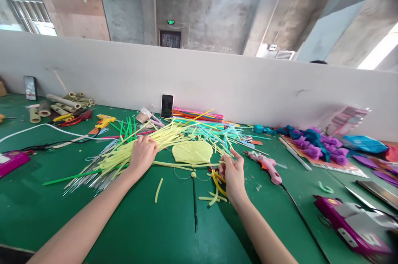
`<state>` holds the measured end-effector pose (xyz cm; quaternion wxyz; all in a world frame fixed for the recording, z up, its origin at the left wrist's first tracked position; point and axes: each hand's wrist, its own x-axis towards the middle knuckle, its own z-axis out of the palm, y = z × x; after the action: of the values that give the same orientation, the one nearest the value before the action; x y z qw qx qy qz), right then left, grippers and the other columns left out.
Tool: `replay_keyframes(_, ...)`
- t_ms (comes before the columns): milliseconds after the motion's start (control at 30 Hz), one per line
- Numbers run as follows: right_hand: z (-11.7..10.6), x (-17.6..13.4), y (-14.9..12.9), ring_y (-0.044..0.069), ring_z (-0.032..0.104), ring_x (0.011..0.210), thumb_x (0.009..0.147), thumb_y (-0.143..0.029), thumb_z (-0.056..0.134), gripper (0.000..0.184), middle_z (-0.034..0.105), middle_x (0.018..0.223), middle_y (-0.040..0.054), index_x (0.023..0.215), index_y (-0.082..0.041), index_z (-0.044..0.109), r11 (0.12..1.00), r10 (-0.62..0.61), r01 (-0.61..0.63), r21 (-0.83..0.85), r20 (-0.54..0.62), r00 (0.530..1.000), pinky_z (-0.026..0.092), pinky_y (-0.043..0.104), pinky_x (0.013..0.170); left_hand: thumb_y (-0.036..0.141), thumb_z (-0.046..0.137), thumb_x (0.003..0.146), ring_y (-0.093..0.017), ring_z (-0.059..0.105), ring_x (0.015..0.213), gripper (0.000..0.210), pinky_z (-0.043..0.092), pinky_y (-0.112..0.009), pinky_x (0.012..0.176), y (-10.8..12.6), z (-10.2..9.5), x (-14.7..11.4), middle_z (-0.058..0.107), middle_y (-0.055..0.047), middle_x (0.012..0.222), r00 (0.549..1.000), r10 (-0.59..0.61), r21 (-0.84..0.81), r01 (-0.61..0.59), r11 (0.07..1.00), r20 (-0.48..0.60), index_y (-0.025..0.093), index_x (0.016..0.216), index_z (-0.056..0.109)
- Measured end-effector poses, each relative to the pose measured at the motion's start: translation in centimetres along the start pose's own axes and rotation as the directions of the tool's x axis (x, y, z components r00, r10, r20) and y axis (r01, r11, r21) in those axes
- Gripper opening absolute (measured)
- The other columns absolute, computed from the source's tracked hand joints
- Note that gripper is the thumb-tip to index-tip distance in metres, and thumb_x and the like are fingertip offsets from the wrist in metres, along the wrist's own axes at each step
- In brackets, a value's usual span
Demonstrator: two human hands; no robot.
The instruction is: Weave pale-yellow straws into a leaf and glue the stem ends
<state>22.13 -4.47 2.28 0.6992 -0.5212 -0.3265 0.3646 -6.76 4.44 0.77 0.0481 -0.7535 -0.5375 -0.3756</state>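
My left hand (143,154) is curled over a thick pile of yellow pipe cleaners (169,134), its fingertips partly hidden. My right hand (232,170) pinches near the right end of a yellow pipe cleaner (205,165) that runs low across the middle. Between my hands lies a flat, fan-shaped yellow piece (192,152) made of rows of pipe cleaner. Below it is a dark green stem (195,201) with a small yellow knot at its top and thin wire loops on either side. Short cut yellow pieces (213,199) lie by my right wrist.
A pink glue gun (267,166) with a black cord lies to the right, near a magenta power strip (351,224). Purple and blue fuzzy flowers (323,143) sit behind. At the back left are a yellow glue gun (105,121), bamboo tubes (66,102) and a propped phone (167,106).
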Motion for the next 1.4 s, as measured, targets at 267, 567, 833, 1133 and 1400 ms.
replay_keyframes(267, 0.7, -1.3, -0.7, 0.005, 0.044, 0.048, 0.08, -0.047, 0.069, 0.045, 0.053, 0.08, -0.006, 0.115, -0.024, 0.053, 0.991, -0.103, 0.117, -0.061, 0.205, 0.973, 0.034, 0.018, 0.041, 0.032, 0.052, 0.096, -0.03, 0.054, 0.105, 0.024, 0.038, -0.047, 0.095, 3.1, -2.2, 0.3, 0.07, -0.008, 0.109, 0.971, 0.218, -0.001, -0.219, 0.976, -0.094, 0.025, 0.091, 0.074)
replay_keyframes(567, 2.6, -3.4, 0.3, 0.011, 0.051, 0.042, 0.077, -0.057, 0.07, 0.041, 0.064, 0.066, 0.0015, 0.08, -0.016, 0.069, 0.989, -0.012, 0.085, -0.12, 0.512, 0.859, 0.036, 0.023, 0.036, 0.029, 0.055, 0.097, -0.022, 0.057, 0.103, 0.017, 0.045, -0.037, 0.091, 8.9, -0.8, -3.1, 0.071, -0.004, 0.103, 0.829, 0.555, -0.168, -0.539, 0.825, 0.07, 0.023, 0.101, 0.07)
replay_keyframes(833, -2.3, 1.6, -2.4, 0.007, 0.034, 0.039, 0.09, -0.063, 0.051, 0.046, 0.038, 0.044, -0.0102, 0.07, -0.022, 0.05, 0.954, -0.299, 0.295, -0.044, -0.153, 0.942, 0.029, 0.021, 0.039, 0.028, 0.058, 0.092, -0.026, 0.055, 0.111, 0.027, 0.044, -0.044, 0.097, 7.3, -1.0, -2.6, 0.066, -0.007, 0.106, 0.873, 0.462, -0.126, -0.446, 0.886, 0.156, 0.019, 0.067, 0.063)
replay_keyframes(1133, -4.7, 3.7, -3.0, 0.008, 0.032, 0.037, 0.09, -0.063, 0.049, 0.049, 0.042, 0.044, -0.0081, 0.064, -0.022, 0.049, 0.924, -0.382, 0.348, -0.158, -0.336, 0.861, 0.024, 0.023, 0.037, 0.021, 0.058, 0.087, -0.032, 0.056, 0.114, 0.019, 0.045, -0.05, 0.098, 4.5, -0.1, -2.0, 0.071, -0.01, 0.108, 0.92, 0.325, 0.049, -0.343, 0.938, 0.217, 0.02, 0.083, 0.077)
replay_keyframes(1400, -3.6, 2.2, -3.3, 0.01, 0.037, 0.037, 0.093, -0.062, 0.045, 0.049, 0.041, 0.042, -0.008, 0.067, -0.021, 0.053, 0.875, -0.462, 0.401, -0.271, -0.224, 0.858, 0.029, 0.025, 0.039, 0.023, 0.056, 0.088, -0.038, 0.053, 0.12, 0.028, 0.046, -0.055, 0.097, 3.4, 0.7, -2.1, 0.056, -0.019, 0.135, 0.977, 0.141, 0.202, -0.172, 0.964, 0.16, 0.017, 0.11, 0.072)
